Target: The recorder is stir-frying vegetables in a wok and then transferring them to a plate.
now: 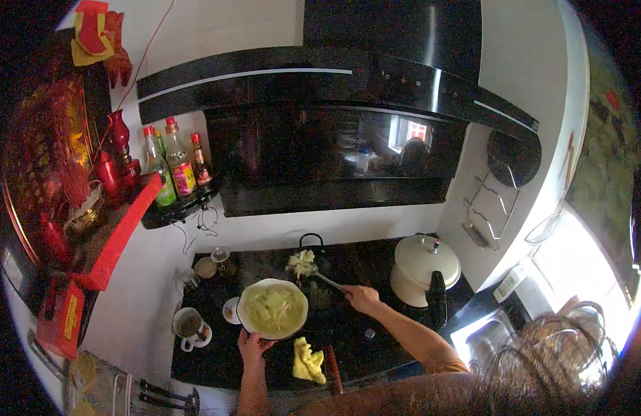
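My left hand [254,346] grips the near rim of a white bowl [241,307]. Pale green, sliced vegetable pieces [273,307] fill much of that bowl. With my right hand [362,299] I hold the metal handle of a cooking spatula or ladle [330,281]. Its head carries a heap of similar pale vegetable pieces [302,262], up and right of the bowl. Behind the heap rises a black loop handle [311,238], apparently of a dark wok whose outline is hard to make out. A reddish-brown handle [333,369] points towards me.
A yellow cloth [307,362] lies beside the brown handle. At right stands a pale pressure cooker [411,275], near a metal sink [484,338]. Left are a white mug [188,344], a small dish [230,310] and glass jars [220,255]. A range hood [331,151] overhangs the black counter.
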Action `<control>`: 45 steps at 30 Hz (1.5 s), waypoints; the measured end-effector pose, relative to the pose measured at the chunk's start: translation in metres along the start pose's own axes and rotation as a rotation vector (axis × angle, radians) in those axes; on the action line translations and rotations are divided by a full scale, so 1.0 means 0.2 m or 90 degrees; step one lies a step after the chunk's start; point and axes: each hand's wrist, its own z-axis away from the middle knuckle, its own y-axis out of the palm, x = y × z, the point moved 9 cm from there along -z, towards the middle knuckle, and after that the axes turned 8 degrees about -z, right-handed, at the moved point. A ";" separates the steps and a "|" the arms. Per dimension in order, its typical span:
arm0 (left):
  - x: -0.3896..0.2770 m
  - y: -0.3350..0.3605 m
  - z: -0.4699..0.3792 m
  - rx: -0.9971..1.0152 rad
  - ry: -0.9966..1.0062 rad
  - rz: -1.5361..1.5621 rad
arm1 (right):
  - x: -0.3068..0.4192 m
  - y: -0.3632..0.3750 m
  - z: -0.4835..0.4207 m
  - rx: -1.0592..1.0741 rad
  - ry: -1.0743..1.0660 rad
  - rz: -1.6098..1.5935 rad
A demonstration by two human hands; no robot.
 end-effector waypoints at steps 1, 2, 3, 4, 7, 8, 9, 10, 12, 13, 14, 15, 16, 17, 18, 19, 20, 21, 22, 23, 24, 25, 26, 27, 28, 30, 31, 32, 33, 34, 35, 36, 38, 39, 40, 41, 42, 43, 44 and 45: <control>0.00 0.04 -0.01 0.026 0.001 -0.008 | -0.06 -0.03 0.00 -0.007 0.000 0.012; 0.00 0.06 -0.01 0.043 0.004 -0.015 | -0.02 -0.09 0.03 -0.013 -0.038 0.031; 0.01 0.06 -0.01 0.058 0.008 -0.023 | 0.06 -0.20 0.11 -0.018 -0.079 0.048; 0.03 0.04 -0.02 0.051 0.003 -0.030 | 0.15 -0.31 0.18 -0.023 -0.120 0.065; 0.13 0.06 -0.08 0.061 -0.022 -0.054 | 0.24 -0.58 0.34 0.016 -0.115 0.074; 0.15 0.11 -0.10 0.079 -0.028 -0.065 | 0.22 -0.64 0.36 0.028 -0.135 0.036; 0.16 0.15 -0.10 0.097 -0.035 -0.079 | 0.19 -0.68 0.38 0.041 -0.155 -0.005; 0.17 0.18 -0.10 0.094 -0.040 -0.061 | 0.19 -0.72 0.39 0.053 -0.174 -0.045; 0.18 0.20 -0.08 0.075 -0.047 -0.032 | 0.33 -0.81 0.43 0.125 -0.238 -0.030; 0.21 0.20 -0.10 0.108 -0.042 -0.023 | 0.40 -0.85 0.45 0.160 -0.269 -0.022; 0.24 0.20 -0.12 0.119 -0.043 -0.031 | 0.43 -0.86 0.43 0.196 -0.256 0.016; 0.28 0.22 -0.14 0.137 -0.046 -0.035 | 0.46 -0.87 0.42 0.229 -0.236 0.057; 0.32 0.25 -0.16 0.154 -0.048 -0.041 | 0.48 -0.88 0.40 0.262 -0.216 0.097; 0.34 0.27 -0.17 0.156 -0.054 -0.043 | 0.55 -0.92 0.38 0.276 -0.324 0.068; 0.35 0.29 -0.18 0.156 -0.059 -0.046 | 0.59 -0.96 0.37 0.277 -0.315 0.119; 0.37 0.31 -0.18 0.156 -0.063 -0.049 | 0.66 -1.02 0.38 0.278 -0.305 0.171; 0.36 0.33 -0.17 0.147 -0.070 -0.050 | 0.73 -1.07 0.41 0.280 -0.296 0.224; 0.32 0.30 -0.15 0.124 -0.074 -0.055 | 0.83 -1.11 0.43 0.263 -0.311 0.291; 0.31 0.30 -0.13 0.113 -0.080 -0.056 | 0.87 -1.14 0.45 0.202 -0.317 0.356; 0.31 0.31 -0.13 0.114 -0.081 -0.055 | 0.90 -1.16 0.47 0.140 -0.321 0.421; 0.32 0.31 -0.14 0.111 -0.082 -0.053 | 0.94 -1.17 0.49 0.078 -0.329 0.484; 0.32 0.30 -0.14 0.107 -0.083 -0.052 | 0.99 -1.16 0.53 0.005 -0.321 0.544; 0.32 0.29 -0.14 0.107 -0.075 -0.055 | 1.04 -1.14 0.59 0.002 -0.329 0.558; 0.31 0.28 -0.15 0.112 -0.069 -0.056 | 1.08 -1.15 0.65 0.000 -0.332 0.574; 0.31 0.28 -0.15 0.115 -0.062 -0.058 | 1.10 -1.15 0.69 -0.002 -0.336 0.590; 0.31 0.27 -0.15 0.101 -0.066 -0.047 | 1.08 -1.20 0.73 -0.056 -0.349 0.562; 0.31 0.26 -0.15 0.094 -0.068 -0.041 | 1.03 -1.23 0.74 -0.091 -0.372 0.535; 0.30 0.25 -0.15 0.085 -0.066 -0.040 | 0.99 -1.26 0.74 -0.126 -0.394 0.507; 0.29 0.22 -0.14 0.069 -0.063 -0.038 | 0.93 -1.27 0.72 -0.128 -0.363 0.485; 0.28 0.17 -0.14 0.052 -0.060 -0.038 | 0.87 -1.27 0.68 -0.129 -0.333 0.463; 0.26 0.12 -0.14 0.054 -0.048 -0.053 | 0.82 -1.26 0.63 -0.130 -0.302 0.439; 0.31 0.04 -0.19 0.040 -0.042 -0.049 | 0.76 -1.18 0.56 -0.099 -0.283 0.445; 0.19 0.14 -0.09 0.047 -0.018 -0.030 | 0.46 -0.95 0.37 -0.037 -0.202 0.466; 0.21 0.12 -0.12 0.056 -0.030 -0.008 | 0.27 -0.80 0.22 -0.054 -0.188 0.411; 0.19 0.14 -0.11 0.051 -0.046 -0.028 | 0.12 -0.70 0.11 -0.070 -0.176 0.355; 0.13 0.10 -0.06 0.027 -0.057 -0.055 | 0.11 -0.64 0.08 0.020 -0.138 0.373; 0.10 0.06 -0.04 0.005 -0.069 -0.081 | 0.10 -0.59 0.06 0.109 -0.098 0.391; 0.14 0.00 -0.08 -0.010 -0.052 -0.066 | 0.08 -0.54 0.06 0.199 -0.058 0.409; 0.15 -0.08 -0.09 -0.018 -0.045 -0.067 | 0.10 -0.51 0.04 0.194 -0.058 0.388; 0.17 -0.14 -0.11 -0.024 -0.043 -0.068 | 0.08 -0.45 0.01 0.192 -0.055 0.368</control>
